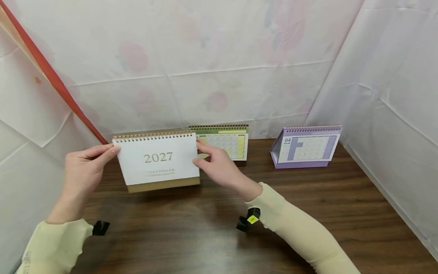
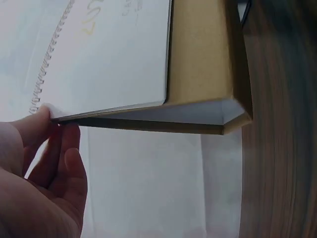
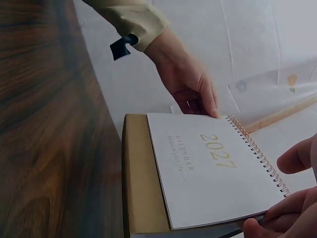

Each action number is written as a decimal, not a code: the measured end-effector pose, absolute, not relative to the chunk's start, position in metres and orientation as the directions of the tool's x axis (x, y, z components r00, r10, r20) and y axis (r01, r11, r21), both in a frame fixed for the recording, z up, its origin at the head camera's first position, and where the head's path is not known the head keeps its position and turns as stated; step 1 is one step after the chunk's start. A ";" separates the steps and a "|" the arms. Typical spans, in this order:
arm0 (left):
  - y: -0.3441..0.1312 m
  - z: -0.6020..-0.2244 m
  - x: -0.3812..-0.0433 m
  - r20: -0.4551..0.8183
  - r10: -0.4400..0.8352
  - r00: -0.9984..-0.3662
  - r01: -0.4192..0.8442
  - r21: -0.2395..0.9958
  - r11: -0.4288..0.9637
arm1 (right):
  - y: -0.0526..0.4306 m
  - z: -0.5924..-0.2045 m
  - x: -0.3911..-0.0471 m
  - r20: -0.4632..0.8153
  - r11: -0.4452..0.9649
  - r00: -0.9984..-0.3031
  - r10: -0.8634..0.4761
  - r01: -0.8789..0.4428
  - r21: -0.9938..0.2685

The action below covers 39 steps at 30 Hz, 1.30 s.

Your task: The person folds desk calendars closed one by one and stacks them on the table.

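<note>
I have both hands on the white 2027 calendar (image 1: 159, 163). The left hand (image 1: 83, 167) pinches its upper left corner, the thumb on the front page and the other fingers loosely bent behind and below, as my left wrist view shows. The right hand (image 1: 220, 165) grips the opposite edge at 3 o'clock, thumb low and forefinger near the top corner, with a gap between the two.

The calendar sits left of centre in my head view, over the far part of the tabletop (image 1: 191, 224). Its printed front faces me, lettering upright, spiral binding (image 1: 154, 136) at 12 o'clock and brown stand (image 1: 162, 184) showing at 6. Its long axis runs nearly 9 to 3 o'clock, the right end riding slightly higher. I cannot tell whether the base touches the wood.

From the calendar, a green calendar (image 1: 224, 142) stands between 2 and 3 o'clock, partly covered by the right hand. Farther out at 3 o'clock, a purple calendar (image 1: 309, 148) stands upright, well apart, its page showing 04. Pale cloth (image 1: 212, 45) hangs behind at 12, and a red strip (image 1: 58, 83) slants down from 10 o'clock.
</note>
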<state>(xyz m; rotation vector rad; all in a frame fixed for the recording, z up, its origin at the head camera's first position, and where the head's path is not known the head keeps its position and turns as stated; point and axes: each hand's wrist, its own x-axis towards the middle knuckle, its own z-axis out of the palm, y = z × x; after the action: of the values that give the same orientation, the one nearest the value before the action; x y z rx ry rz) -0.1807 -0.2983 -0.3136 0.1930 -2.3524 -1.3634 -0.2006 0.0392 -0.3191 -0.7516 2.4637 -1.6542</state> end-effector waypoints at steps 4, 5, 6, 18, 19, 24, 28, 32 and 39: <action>-0.277 -0.315 -0.178 0.352 -0.254 -0.901 0.157 0.810 0.565 | 0.061 -0.321 -0.198 0.241 0.252 -0.875 -0.420 -0.368 -0.895; -0.271 -0.315 -0.177 0.371 -0.237 -0.898 0.180 0.800 0.572 | 0.067 -0.321 -0.197 0.251 0.247 -0.874 -0.416 -0.374 -0.894; -0.265 -0.316 -0.177 0.388 -0.223 -0.894 0.201 0.793 0.575 | 0.074 -0.322 -0.195 0.255 0.244 -0.877 -0.407 -0.373 -0.895; -0.198 -0.327 -0.176 0.493 -0.059 -0.868 0.411 0.779 0.473 | 0.149 -0.334 -0.162 0.253 0.286 -0.902 -0.350 -0.360 -0.888; -0.194 -0.328 -0.175 0.491 -0.048 -0.870 0.417 0.784 0.460 | 0.154 -0.337 -0.160 0.257 0.287 -0.901 -0.349 -0.364 -0.886; -0.174 -0.336 -0.176 0.473 -0.007 -0.881 0.431 0.809 0.400 | 0.176 -0.348 -0.150 0.283 0.301 -0.897 -0.339 -0.388 -0.871; -0.163 -0.346 -0.175 0.461 0.012 -0.887 0.431 0.819 0.380 | 0.189 -0.357 -0.147 0.298 0.294 -0.896 -0.330 -0.398 -0.869; -0.157 -0.355 -0.175 0.459 0.044 -0.887 0.437 0.806 0.398 | 0.198 -0.364 -0.146 0.324 0.306 -0.889 -0.323 -0.422 -0.853; -0.155 -0.363 -0.176 0.466 0.077 -0.881 0.451 0.781 0.433 | 0.203 -0.372 -0.147 0.334 0.308 -0.894 -0.298 -0.421 -0.853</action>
<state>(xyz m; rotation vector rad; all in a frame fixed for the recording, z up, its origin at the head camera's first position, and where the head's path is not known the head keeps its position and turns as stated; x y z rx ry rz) -0.1761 -0.1550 -0.3626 -0.4505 -2.3297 -1.4322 -0.1465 0.2032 -0.3719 -0.7265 2.6298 -1.7754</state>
